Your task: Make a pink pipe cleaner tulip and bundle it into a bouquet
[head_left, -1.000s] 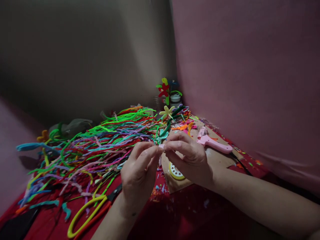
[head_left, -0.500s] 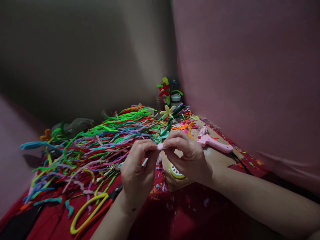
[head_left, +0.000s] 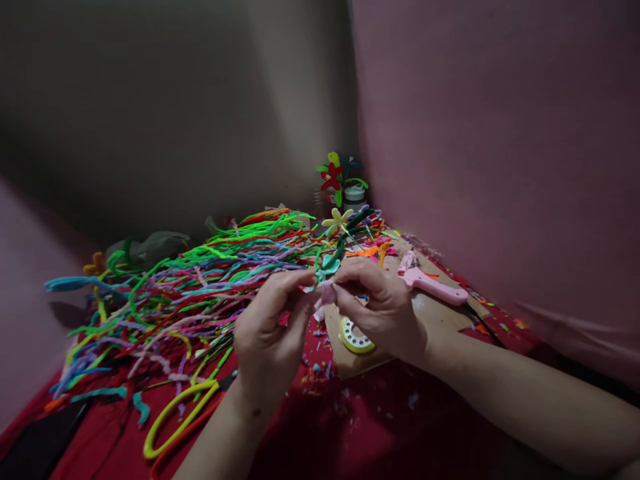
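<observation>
A short, fuzzy pale pink pipe cleaner piece (head_left: 326,293) is pinched between my two hands, its far details too small to tell. My left hand (head_left: 273,333) has thumb and forefinger closed at its left end. On the right end, the thumb and fingertips of my right hand (head_left: 377,307) press together. Just beyond the fingertips lies a mint green pipe cleaner flower (head_left: 328,265). Below my right hand a yellow-rimmed disc with a ring of holes (head_left: 356,337) rests on a brown board (head_left: 345,367).
Left of my hands spreads a big heap of coloured pipe cleaners (head_left: 200,287). Yellow-and-red-handled scissors (head_left: 175,413) lie by my left forearm. A pink glue gun (head_left: 435,285) with a black cord sits on the board. Pipe cleaner flowers (head_left: 331,177) stand at the back corner.
My hands have drawn slightly apart, and more of the pale pink piece shows, hanging below the fingertips. The whole view has shifted a little.
</observation>
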Demonstrator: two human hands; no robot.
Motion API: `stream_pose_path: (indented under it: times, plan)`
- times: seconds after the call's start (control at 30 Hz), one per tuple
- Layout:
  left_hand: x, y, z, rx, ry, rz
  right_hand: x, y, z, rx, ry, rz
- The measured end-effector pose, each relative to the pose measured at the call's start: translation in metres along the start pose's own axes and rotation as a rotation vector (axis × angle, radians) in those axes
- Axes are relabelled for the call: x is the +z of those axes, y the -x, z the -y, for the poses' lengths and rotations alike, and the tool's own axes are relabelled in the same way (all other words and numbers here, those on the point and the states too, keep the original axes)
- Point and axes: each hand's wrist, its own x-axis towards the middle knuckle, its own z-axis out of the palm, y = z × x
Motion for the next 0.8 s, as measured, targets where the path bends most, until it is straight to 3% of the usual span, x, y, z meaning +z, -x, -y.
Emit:
stream_pose_path:
  times: [0.1,0.2,0.4,0.8]
  plan:
    - [-0.002,-0.007,0.002,-0.322,0.137,-0.043,0.001,-0.003,-0.003,0.241,-0.150,-0.016]
    - [-0.004,-0.015,0.007,-0.483,0.197,0.082,0.000,-0.007,-0.004,0.372,-0.287,-0.014]
    - [-0.005,-0.018,0.014,-0.574,0.225,0.463,-0.002,-0.012,-0.003,0.414,-0.273,0.007]
    - [-0.005,-0.019,0.006,-0.692,0.200,0.545,-0.001,-0.011,-0.011,0.393,-0.215,0.031]
